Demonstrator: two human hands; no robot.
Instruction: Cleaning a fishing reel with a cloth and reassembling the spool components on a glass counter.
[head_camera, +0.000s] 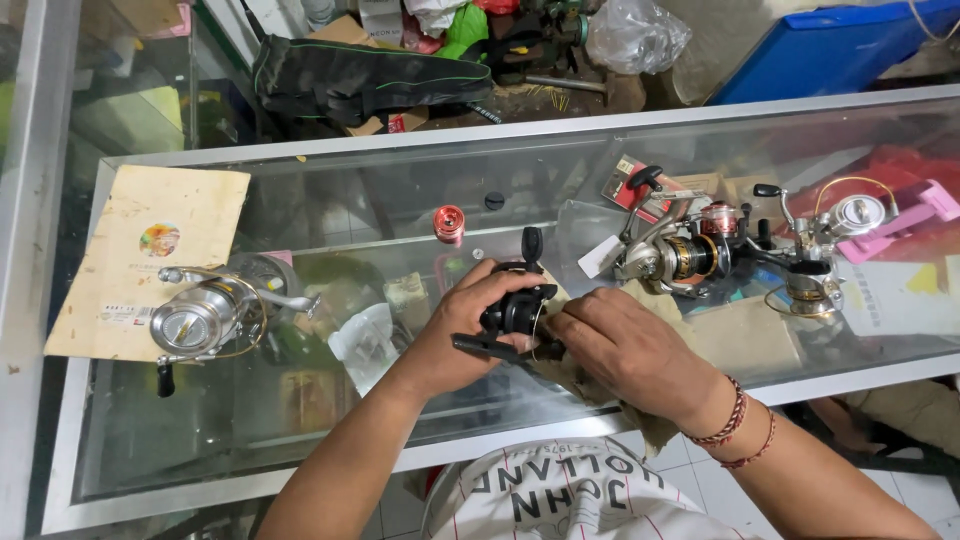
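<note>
Gripping black reel (515, 310), both hands, L (462, 325) under, R (620, 345) over

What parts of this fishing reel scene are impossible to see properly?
- Head view: most of the black reel is covered by the left hand and right hand.
- Whether line runs through the right fingers: too fine to tell.
- Goods under the glass counter: blurred by reflections.
- Cloth beneath: partly hidden by the right hand.

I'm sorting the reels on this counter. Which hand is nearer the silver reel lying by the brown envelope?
Left. The left hand grips the black reel at the counter's middle, apart from the silver reel; the right hand is farther over.
</note>
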